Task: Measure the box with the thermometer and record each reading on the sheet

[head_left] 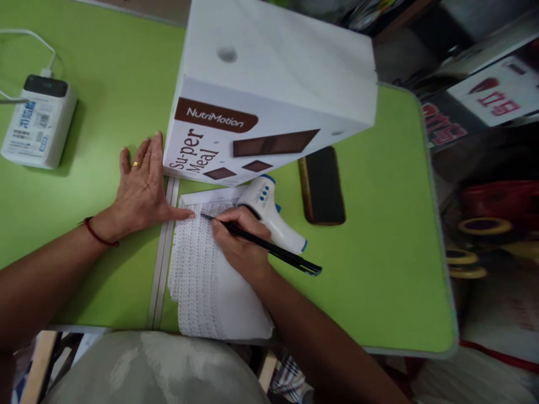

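A black pen [269, 245] is held in my right hand [242, 238], its tip at the upper part of a sheet of paper [236, 297]. Rows of small handwriting fill the left side of the paper, and its right part is blank. My left hand [143, 188] lies flat with fingers spread on the green table, its thumb reaching onto the paper's upper left edge. Its fingertips are beside the corner of a white box [269, 101] marked NutriMotion. Just beyond my right hand lies a white and blue handheld thermometer [280, 224], partly hidden by that hand.
A dark phone [322, 186] lies right of the thermometer. At the far left stands a white power bank [40, 123] with cables plugged in. The green table [391, 269] has a metal seam and a rounded right edge, with clutter beyond it.
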`<action>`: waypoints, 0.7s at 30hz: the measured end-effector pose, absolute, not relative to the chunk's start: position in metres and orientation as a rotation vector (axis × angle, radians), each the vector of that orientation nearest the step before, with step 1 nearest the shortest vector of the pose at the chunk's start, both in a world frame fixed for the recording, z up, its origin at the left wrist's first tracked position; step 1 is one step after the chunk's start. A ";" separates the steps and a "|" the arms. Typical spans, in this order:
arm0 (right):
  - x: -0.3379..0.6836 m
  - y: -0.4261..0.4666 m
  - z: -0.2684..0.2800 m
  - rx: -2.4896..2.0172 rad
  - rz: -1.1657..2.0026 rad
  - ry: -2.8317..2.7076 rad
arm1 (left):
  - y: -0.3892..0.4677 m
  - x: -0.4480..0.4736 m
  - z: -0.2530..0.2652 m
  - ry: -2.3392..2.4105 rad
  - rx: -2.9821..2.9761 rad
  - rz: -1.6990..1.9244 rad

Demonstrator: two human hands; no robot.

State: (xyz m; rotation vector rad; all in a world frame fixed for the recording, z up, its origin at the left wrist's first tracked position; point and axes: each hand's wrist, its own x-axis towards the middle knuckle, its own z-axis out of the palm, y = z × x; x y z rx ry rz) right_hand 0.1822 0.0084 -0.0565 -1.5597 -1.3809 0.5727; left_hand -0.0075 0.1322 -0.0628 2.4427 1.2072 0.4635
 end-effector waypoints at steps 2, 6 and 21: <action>0.182 0.009 -0.056 -1.565 0.559 -1.390 | 0.132 -0.008 -0.063 1.207 2.438 0.477; 0.182 0.008 -0.055 -1.567 0.561 -1.397 | 0.132 -0.008 -0.063 1.205 2.439 0.470; 0.181 0.010 -0.055 -1.570 0.505 -1.382 | 0.132 -0.007 -0.060 1.251 2.487 0.439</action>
